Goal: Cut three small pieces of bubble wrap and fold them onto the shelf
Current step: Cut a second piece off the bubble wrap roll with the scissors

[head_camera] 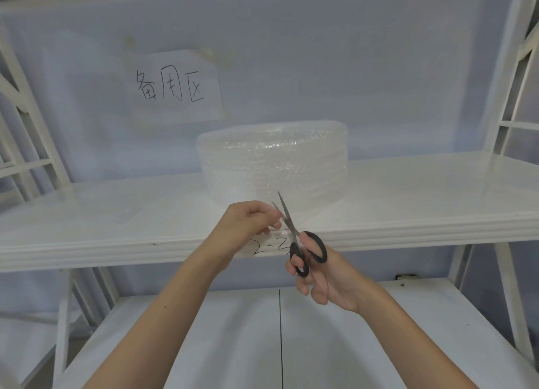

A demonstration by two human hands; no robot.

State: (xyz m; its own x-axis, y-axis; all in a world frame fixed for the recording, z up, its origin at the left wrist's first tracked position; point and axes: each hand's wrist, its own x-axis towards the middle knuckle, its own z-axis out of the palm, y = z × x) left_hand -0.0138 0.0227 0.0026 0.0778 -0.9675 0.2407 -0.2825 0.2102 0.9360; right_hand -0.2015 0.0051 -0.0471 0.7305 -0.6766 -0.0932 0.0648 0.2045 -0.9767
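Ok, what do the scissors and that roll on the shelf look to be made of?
Scissors: shiny grey blades, likely steel; matte black handles, probably plastic. Roll: clear plastic bubble wrap, judging by its glinting bubbled texture. Shelf: glossy white, painted board or laminate, hard to say.

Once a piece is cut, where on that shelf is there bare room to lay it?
The shelf lies bare right of the bubble wrap roll, out to the frame. Left of the roll is mostly bare too, though something faint and clear may lie there. The middle front, by the left hand and scissors, is crowded.
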